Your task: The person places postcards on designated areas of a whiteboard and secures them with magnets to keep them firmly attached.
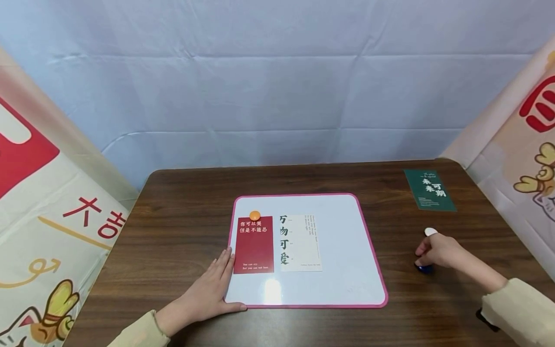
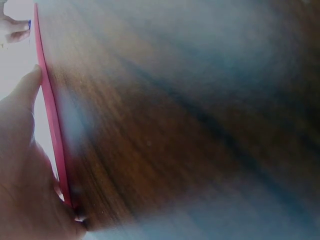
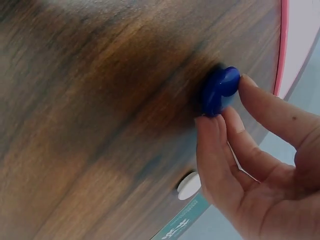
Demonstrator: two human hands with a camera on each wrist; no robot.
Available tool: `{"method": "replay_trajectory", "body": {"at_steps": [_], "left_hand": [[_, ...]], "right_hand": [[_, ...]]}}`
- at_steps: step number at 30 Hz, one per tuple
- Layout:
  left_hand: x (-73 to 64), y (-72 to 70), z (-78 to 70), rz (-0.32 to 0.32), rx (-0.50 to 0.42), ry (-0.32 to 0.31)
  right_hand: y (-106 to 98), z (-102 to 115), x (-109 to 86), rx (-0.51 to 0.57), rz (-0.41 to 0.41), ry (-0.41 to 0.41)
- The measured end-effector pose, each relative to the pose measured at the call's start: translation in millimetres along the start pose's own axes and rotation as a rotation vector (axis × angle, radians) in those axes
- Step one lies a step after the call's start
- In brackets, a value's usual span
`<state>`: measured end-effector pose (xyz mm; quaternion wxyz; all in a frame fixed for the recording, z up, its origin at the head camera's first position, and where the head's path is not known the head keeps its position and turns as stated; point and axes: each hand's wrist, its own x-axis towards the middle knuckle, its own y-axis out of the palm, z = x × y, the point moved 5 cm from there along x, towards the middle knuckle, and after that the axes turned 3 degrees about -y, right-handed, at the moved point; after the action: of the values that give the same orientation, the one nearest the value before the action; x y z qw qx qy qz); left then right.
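A small whiteboard (image 1: 347, 284) with a pink rim lies on the table. My left hand (image 1: 212, 289) rests at its lower left corner, fingers extended along the left edge and thumb along the near edge. On the board, a round orange magnet (image 1: 255, 216) sits over the top edge of a red card (image 1: 255, 253). Beside that lies a white card (image 1: 303, 246) with green characters. Right of the board, my right hand (image 1: 438, 250) pinches a glossy blue magnet (image 3: 218, 92) between thumb and fingertips, close to the tabletop. A white magnet (image 3: 189, 186) lies just beyond it.
A green card (image 1: 430, 190) lies at the far right of the wooden table (image 1: 182, 217). Pale cloth (image 1: 277, 96) hangs behind the table, and printed sheets with cartoon figures flank both sides.
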<state>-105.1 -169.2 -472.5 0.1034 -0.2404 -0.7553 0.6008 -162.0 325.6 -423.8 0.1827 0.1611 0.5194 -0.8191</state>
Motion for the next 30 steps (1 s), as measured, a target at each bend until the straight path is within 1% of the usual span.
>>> {"method": "replay_trajectory", "body": {"at_steps": [11, 16, 23, 30], "left_hand": [[-0.2, 1.9, 1.0, -0.005, 0.004, -0.003], [-0.9, 1.9, 0.7, -0.012, 0.009, 0.004], [-0.3, 1.4, 0.7, -0.010, 0.002, 0.003], [0.8, -0.2, -0.2, -0.007, 0.010, 0.000]], "right_hand": [[3, -1, -0.5, 0.049, 0.008, -0.014], [5, 0, -1.1, 0.094, 0.015, -0.006], [8, -1, 2.8, 0.207, 0.055, 0.013], [12, 4, 5.0, 0.340, 0.103, -0.049]]}}
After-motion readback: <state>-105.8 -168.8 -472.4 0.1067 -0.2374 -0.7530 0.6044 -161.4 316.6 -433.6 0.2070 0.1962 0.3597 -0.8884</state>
